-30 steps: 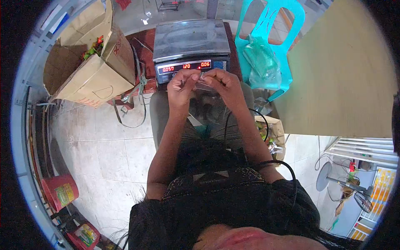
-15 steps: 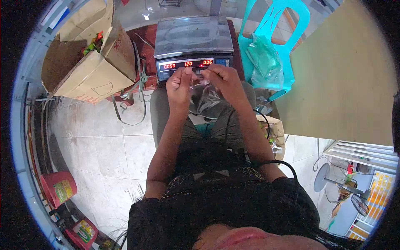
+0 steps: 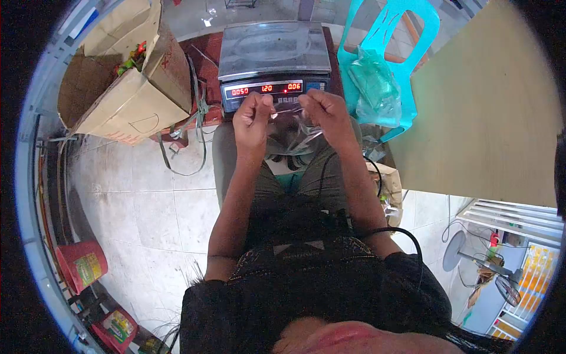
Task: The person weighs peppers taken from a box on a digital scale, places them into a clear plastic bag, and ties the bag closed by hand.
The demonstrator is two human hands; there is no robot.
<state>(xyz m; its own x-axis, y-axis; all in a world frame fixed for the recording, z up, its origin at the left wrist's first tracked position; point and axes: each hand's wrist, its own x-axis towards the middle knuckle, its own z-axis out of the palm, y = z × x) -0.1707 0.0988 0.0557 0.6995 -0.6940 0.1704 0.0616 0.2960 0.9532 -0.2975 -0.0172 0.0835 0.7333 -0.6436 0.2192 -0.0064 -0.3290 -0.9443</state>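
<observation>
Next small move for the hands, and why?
Probably tease the clear bag open at the top: the left hand and right hand grip its upper edge from either side, and it hangs between them with no contents visible; whether it's open isn't clear.

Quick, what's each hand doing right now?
Left hand: closed, pinching the clear bag.
Right hand: closed, pinching the same bag's other side.
</observation>
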